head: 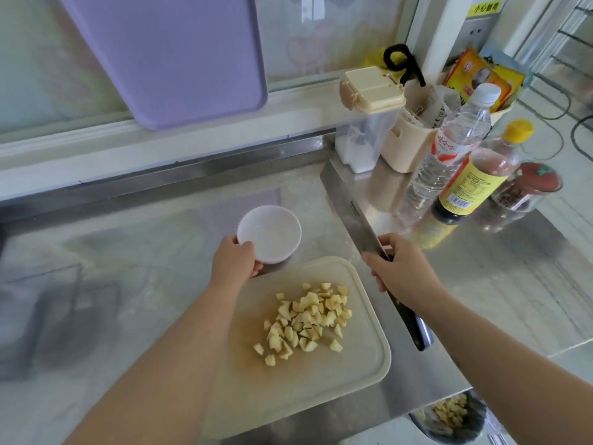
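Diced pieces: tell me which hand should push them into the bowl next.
Probably the right hand: it grips the cleaver beside the diced pieces, while the left hand holds the white bowl by the cutting board.

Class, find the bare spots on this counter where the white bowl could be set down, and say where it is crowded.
Bare: the counter left of the board and bowl; the strip behind the bowl; the board's near end. Crowded: the back right corner, with bottles and jar, and around the cleaver.
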A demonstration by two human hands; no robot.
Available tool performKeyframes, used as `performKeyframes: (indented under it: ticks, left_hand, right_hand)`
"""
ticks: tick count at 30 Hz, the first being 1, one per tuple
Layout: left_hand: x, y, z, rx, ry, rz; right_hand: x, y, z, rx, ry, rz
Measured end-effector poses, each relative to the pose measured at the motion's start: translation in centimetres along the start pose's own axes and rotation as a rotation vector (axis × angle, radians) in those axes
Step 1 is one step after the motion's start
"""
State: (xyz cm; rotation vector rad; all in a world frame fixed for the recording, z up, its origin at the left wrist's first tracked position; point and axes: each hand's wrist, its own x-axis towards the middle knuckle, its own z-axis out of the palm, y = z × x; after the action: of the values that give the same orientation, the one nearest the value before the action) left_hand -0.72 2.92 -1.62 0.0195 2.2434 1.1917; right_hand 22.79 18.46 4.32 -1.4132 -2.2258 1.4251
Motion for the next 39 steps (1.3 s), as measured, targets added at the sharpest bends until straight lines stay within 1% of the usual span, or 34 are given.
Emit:
performKeyframes:
  ticks: [2, 4, 5, 6, 7, 8, 9, 10, 11, 12, 13, 14, 16, 19, 22, 24, 27, 30, 32, 35, 39]
  left_hand:
    - [-0.7, -0.9, -1.1, -0.001, -0.003, 0.000]
    - [-1.7, -1.3, -2.0, 0.048, -0.005, 0.021]
    - [-2.4, -1.5, -2.3, 0.099, 0.036, 0.046]
    - [-3.2, -1.8, -2.5, 0.161, 0.121, 0.092]
    - [-4.3, -2.1, -2.5, 0.223, 0.232, 0.189]
    - [-5.9, -2.4, -2.1, 0.263, 0.323, 0.339]
    - [-7.7, -2.5, -1.0, 0.270, 0.349, 0.504]
    - [-9.6, -2.7, 0.5, 0.276, 0.295, 0.642]
    - [-11.4, -3.1, 2.4, 0.321, 0.205, 0.744]
    - [-12.6, -3.6, 4.4, 0.400, 0.115, 0.805]
    - [-13.5, -4.0, 6.4, 0.495, 0.049, 0.823]
    - [-13.8, -4.5, 7.9, 0.588, 0.024, 0.813]
    - [-13.2, -5.3, 9.8, 0.735, 0.035, 0.749]
    - [-12.3, -6.2, 11.0, 0.850, 0.070, 0.710]
    - [-12.5, -6.7, 11.4, 0.786, 0.142, 0.750]
    - [-12.6, -7.0, 11.5, 0.727, 0.182, 0.766]
    - [-12.8, -6.8, 11.5, 0.638, 0.184, 0.745]
    - [-13.1, -6.2, 11.5, 0.486, 0.141, 0.719]
    - [-13.3, -5.8, 11.5, 0.370, 0.142, 0.706]
    - [-14.0, -4.6, 11.1, 0.252, 0.185, 0.717]
    - [-14.2, -2.4, 9.5, 0.174, 0.252, 0.794]
  right_hand:
    - [-0.1, 0.4, 0.7, 0.029, -0.032, 0.010]
    - [-0.4, 1.2, 1.1, 0.033, -0.061, 0.012]
    - [-0.7, 1.7, 1.1, 0.024, -0.070, 0.014]
    - [-1.1, 2.3, 1.0, 0.009, -0.073, 0.021]
    - [-1.5, 3.1, 0.8, -0.020, -0.067, 0.034]
    - [-1.9, 3.9, 0.7, -0.064, -0.052, 0.048]
    - [-2.2, 4.7, 0.5, -0.109, -0.038, 0.060]
    - [-2.6, 5.5, 0.3, -0.142, -0.031, 0.070]
    - [-2.9, 6.2, 0.3, -0.161, -0.034, 0.076]
    - [-3.2, 6.7, 0.3, -0.174, -0.047, 0.080]
    - [-3.5, 7.1, 0.3, -0.185, -0.067, 0.084]
    - [-3.7, 7.4, 0.4, -0.194, -0.094, 0.090]
    - [-4.2, 7.7, 0.8, -0.230, -0.157, 0.090]
    - [-5.2, 7.8, 2.0, -0.288, -0.233, 0.075]
    - [-6.3, 7.8, 3.4, -0.258, -0.279, 0.073]
    - [-7.0, 7.6, 4.1, -0.204, -0.275, 0.072]
    - [-8.0, 7.0, 4.7, -0.166, -0.241, 0.039]
    - [-8.9, 5.9, 5.1, -0.104, -0.223, 0.006]
    - [-9.3, 5.1, 5.2, -0.084, -0.212, -0.012]
    - [-9.7, 4.2, 4.8, -0.069, -0.186, -0.039]
    - [-9.8, 2.2, 4.3, -0.040, -0.177, -0.089]
